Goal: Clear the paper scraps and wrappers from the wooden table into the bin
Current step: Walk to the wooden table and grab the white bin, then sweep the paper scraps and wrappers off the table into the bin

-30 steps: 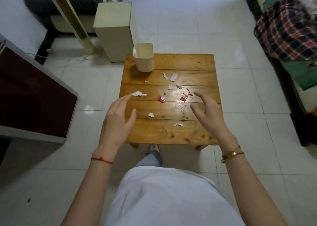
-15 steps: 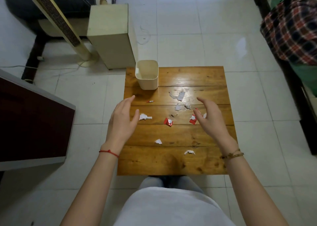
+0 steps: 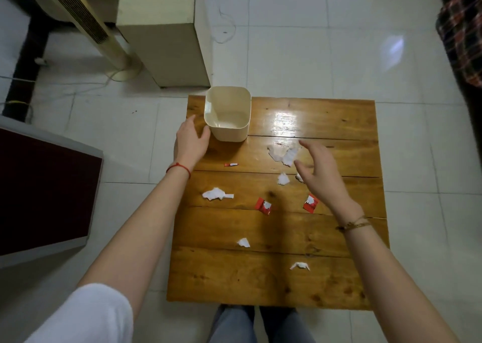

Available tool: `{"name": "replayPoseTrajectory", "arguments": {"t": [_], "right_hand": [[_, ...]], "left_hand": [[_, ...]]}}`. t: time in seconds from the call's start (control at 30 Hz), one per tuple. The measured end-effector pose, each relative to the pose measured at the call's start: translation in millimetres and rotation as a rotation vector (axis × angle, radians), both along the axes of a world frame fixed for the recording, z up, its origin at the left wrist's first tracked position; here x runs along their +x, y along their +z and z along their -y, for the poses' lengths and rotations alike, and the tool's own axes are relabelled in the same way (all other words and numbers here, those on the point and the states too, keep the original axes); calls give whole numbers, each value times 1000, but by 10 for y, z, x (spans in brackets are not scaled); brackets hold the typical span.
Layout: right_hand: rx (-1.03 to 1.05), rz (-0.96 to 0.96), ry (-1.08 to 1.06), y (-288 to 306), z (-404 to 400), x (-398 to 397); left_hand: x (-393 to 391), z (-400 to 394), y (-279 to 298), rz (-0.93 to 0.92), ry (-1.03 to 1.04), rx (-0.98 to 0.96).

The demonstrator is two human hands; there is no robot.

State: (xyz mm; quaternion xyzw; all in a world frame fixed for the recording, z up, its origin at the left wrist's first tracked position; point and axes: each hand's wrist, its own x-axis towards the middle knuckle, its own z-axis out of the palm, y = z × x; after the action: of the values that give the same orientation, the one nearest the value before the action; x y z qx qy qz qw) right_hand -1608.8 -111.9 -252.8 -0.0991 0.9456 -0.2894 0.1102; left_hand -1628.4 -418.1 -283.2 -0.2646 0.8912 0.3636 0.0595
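My left hand [image 3: 191, 140]: open, empty, thumb at the near-left wall of the bin [image 3: 227, 132]. Bin: cream, upright, far-left corner of the wooden bench [image 3: 260, 285]. White paper scrap [image 3: 217, 194], left of centre; small red-and-white strip [image 3: 231, 164] beyond it. Two red wrappers [image 3: 263, 206] mid-bench. White scraps [image 3: 283, 153] far centre, two more near. My right hand [image 3: 319, 172]: fingers spread wide, empty, above the far scraps.
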Motion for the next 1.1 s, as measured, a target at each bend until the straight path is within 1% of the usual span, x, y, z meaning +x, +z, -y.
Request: {"name": "replayPoseTrajectory", "arguments": {"t": [0.17, 0.3, 0.43, 0.6, 0.73, 0.8, 1.1], "right_hand": [[-2, -4, 20, -437, 62, -103], [-12, 43, 8, -712, 85, -93], [-17, 60, 6, -866, 103, -78], [-11, 54, 3, -959, 127, -65], [-12, 45, 9, -983, 120, -17], [-10, 46, 15, -989, 116, 26], [29, 139, 110, -1051, 126, 407]], "left_hand": [[-390, 43, -443, 88, 23, 115], [-545, 50, -725, 70, 74, 204], [-652, 56, -861, 65, 149, 279], [-649, 25, -891, 32, 198, 295], [-450, -25, -820, -10, 262, 303], [-270, -46, -754, -19, 259, 283], [910, -230, -445, 22, 237, 212]]}}
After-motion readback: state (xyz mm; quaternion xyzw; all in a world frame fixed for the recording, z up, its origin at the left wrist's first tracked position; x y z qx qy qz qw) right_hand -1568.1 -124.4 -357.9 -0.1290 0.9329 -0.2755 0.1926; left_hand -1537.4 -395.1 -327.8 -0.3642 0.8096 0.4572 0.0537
